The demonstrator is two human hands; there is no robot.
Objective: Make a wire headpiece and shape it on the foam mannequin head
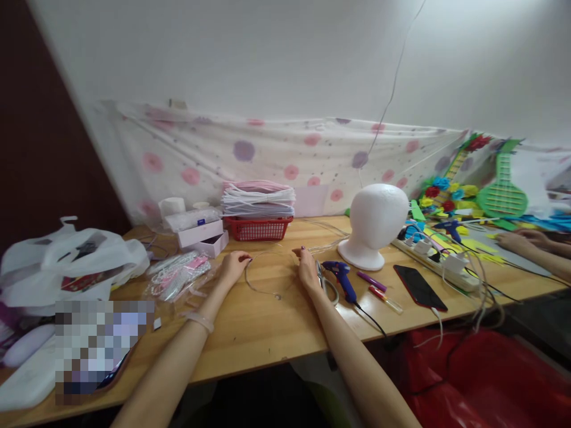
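Note:
A thin wire, bent into a loose loop, spans the space between my hands just over the table. My left hand pinches it at the loop's left side, thumb and fingertips together. On the opposite side, my right hand has its fingers drawn together where the wire meets them; the exact grip is small and partly hidden. Beside my right wrist lie scissors and a blue hot glue gun. Further strands of thin wire rest on the wood behind my right hand.
A white foam head stands right of the glue gun. Behind my hands sits a red basket of pipe cleaners. Nearby are a phone, a power strip, white boxes and plastic bags. A co-worker's hands are at far right.

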